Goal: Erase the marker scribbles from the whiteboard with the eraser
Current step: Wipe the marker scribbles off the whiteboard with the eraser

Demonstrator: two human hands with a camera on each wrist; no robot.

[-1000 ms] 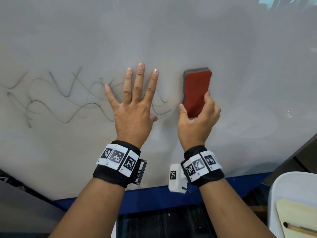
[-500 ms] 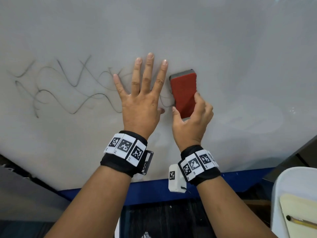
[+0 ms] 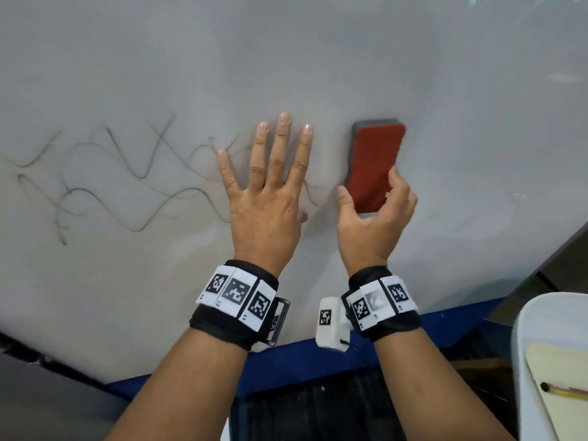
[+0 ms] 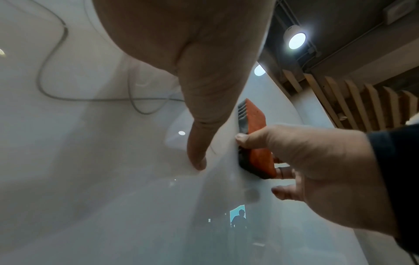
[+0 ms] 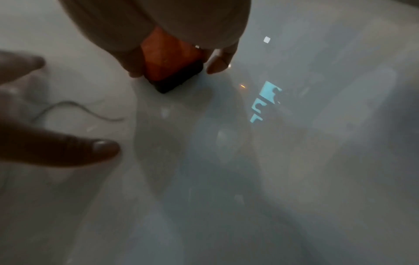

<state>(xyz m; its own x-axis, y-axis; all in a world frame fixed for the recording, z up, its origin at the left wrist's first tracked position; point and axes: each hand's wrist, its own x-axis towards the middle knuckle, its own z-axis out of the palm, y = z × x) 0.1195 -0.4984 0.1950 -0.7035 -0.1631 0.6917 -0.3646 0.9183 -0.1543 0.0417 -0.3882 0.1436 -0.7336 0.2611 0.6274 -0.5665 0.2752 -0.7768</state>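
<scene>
A whiteboard (image 3: 413, 74) fills the head view. Thin dark marker scribbles (image 3: 111, 186) run across its left half and pass under my left hand (image 3: 270, 186), which lies flat on the board with straight, spread fingers. My right hand (image 3: 375, 214) grips the lower end of a red eraser (image 3: 375, 163) with a dark felt base, thumb on its left edge, fingers on its right. The eraser (image 4: 256, 143) stands upright against the board just right of the last scribble loop (image 3: 310, 192). In the right wrist view the eraser (image 5: 172, 68) sits pressed to the board under my palm.
The board's blue lower edge (image 3: 318, 361) runs under my wrists. A white chair (image 3: 534, 345) carrying a yellowish pad and a pencil (image 3: 566, 389) stands at the lower right. A dark frame (image 3: 556, 265) borders the board at the right.
The eraser swept left to touch my left hand half a second ago, then moved back right and slightly up. The left hand stayed flat on the board.
</scene>
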